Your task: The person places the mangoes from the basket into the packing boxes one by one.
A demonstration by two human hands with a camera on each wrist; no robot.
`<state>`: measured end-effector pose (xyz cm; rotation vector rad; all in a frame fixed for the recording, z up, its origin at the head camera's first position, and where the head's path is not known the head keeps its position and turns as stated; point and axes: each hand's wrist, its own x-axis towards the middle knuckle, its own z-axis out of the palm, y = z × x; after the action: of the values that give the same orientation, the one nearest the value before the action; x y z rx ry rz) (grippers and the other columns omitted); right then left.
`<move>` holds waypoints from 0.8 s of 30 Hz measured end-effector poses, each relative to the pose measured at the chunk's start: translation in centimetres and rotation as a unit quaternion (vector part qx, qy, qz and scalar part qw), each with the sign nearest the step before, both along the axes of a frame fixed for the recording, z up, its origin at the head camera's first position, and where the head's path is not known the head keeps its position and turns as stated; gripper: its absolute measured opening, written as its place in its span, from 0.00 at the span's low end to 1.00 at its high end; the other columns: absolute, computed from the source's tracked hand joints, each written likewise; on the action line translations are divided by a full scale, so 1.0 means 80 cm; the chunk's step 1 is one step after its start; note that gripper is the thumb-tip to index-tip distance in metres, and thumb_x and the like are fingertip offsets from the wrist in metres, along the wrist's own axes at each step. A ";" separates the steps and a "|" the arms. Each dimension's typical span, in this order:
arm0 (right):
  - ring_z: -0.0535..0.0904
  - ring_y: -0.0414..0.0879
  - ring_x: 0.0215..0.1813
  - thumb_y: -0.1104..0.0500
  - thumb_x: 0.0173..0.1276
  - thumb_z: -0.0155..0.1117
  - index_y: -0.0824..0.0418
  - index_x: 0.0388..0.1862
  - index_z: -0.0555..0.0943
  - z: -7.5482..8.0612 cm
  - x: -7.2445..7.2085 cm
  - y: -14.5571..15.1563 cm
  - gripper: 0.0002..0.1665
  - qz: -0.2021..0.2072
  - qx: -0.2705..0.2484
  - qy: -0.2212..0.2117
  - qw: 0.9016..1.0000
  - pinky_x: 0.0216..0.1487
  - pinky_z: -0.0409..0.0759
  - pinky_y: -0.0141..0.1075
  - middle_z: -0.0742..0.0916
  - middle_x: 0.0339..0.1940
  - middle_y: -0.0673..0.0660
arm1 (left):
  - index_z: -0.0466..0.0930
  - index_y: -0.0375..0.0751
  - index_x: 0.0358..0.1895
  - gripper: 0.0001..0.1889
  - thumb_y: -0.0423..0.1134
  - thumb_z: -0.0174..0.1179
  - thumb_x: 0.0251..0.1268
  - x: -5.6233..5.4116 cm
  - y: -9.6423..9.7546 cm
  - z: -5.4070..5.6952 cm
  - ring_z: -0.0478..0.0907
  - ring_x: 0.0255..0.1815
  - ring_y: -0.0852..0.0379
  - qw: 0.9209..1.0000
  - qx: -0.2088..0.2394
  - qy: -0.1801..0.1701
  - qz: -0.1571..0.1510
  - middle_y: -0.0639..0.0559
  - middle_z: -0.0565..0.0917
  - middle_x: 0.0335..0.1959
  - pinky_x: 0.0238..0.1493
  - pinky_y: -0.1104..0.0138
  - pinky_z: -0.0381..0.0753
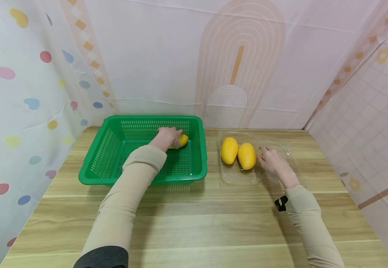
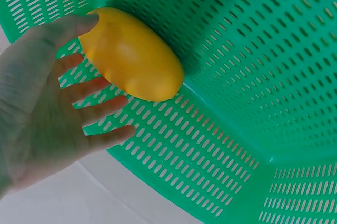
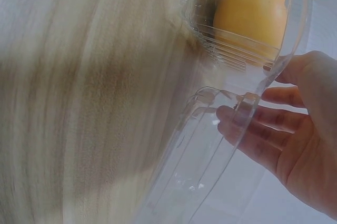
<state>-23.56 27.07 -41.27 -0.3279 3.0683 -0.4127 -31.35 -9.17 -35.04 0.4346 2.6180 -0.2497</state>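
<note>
Head view shows, on the left of the worktop (image 1: 214, 227), a green basket (image 1: 108, 149). The left hand (image 1: 169, 137) is inside, its thumb on a yellow mango (image 1: 183, 140) near the back right corner, its fingers loose and not wrapped round it. Next comes a clear tray (image 1: 235, 178) with two mangoes (image 1: 229, 150) side by side. Farthest right, the right hand (image 1: 274, 162) touches the clear plastic edge, fingers loose. The step seems to be placing or picking up the basket mango; lifting needs curled fingers, leaving it needs backing away.

Patterned cloth (image 1: 160, 63) behind wood-grain table (image 1: 207, 227)
</note>
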 end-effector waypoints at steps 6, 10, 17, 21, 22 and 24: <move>0.76 0.66 0.56 0.57 0.73 0.49 0.73 0.67 0.64 0.002 0.000 -0.001 0.29 0.003 0.000 -0.006 1.000 0.56 0.74 0.58 0.74 0.62 0.75 | 0.46 0.47 0.76 0.35 0.40 0.47 0.68 0.006 0.006 0.000 0.61 0.70 0.35 1.000 -0.025 0.011 -0.006 0.38 0.51 0.76 0.63 0.44 0.68; 0.77 0.66 0.56 0.57 0.73 0.49 0.73 0.67 0.64 0.002 0.000 0.000 0.29 0.002 0.001 -0.012 1.000 0.55 0.75 0.58 0.73 0.62 0.75 | 0.49 0.46 0.76 0.34 0.39 0.49 0.68 0.008 0.009 -0.001 0.67 0.63 0.38 0.998 -0.053 0.027 -0.022 0.40 0.51 0.76 0.52 0.52 0.75; 0.77 0.66 0.56 0.57 0.73 0.49 0.73 0.67 0.64 0.002 0.000 0.001 0.29 0.004 0.003 -0.009 1.000 0.54 0.75 0.58 0.73 0.62 0.75 | 0.59 0.42 0.71 0.33 0.42 0.58 0.63 0.011 0.013 -0.005 0.72 0.55 0.45 0.995 -0.089 0.017 -0.030 0.39 0.62 0.70 0.50 0.55 0.78; 0.76 0.66 0.57 0.57 0.73 0.49 0.73 0.67 0.64 0.002 0.000 0.001 0.29 0.004 0.003 -0.010 1.000 0.55 0.75 0.57 0.73 0.63 0.75 | 0.60 0.44 0.70 0.31 0.42 0.57 0.64 0.017 0.015 -0.007 0.72 0.50 0.48 0.994 -0.102 0.007 -0.035 0.41 0.70 0.63 0.49 0.54 0.78; 0.76 0.66 0.58 0.56 0.73 0.49 0.73 0.67 0.64 0.003 0.000 0.002 0.29 0.004 0.003 -0.011 1.000 0.56 0.74 0.58 0.73 0.63 0.75 | 0.60 0.45 0.70 0.31 0.43 0.58 0.64 0.019 0.015 -0.007 0.73 0.47 0.49 0.993 -0.108 0.007 -0.039 0.42 0.71 0.62 0.48 0.55 0.78; 0.75 0.67 0.58 0.56 0.73 0.49 0.72 0.67 0.64 0.003 -0.001 0.002 0.29 0.004 0.003 -0.013 1.000 0.57 0.74 0.58 0.73 0.63 0.74 | 0.60 0.46 0.70 0.31 0.44 0.58 0.64 0.024 0.016 -0.006 0.73 0.42 0.50 0.991 -0.125 0.007 -0.047 0.42 0.73 0.60 0.45 0.58 0.78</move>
<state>-23.61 27.22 -41.02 -0.3313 3.0425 -0.4026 -29.39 -7.88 -35.55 0.4700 2.5382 -0.6051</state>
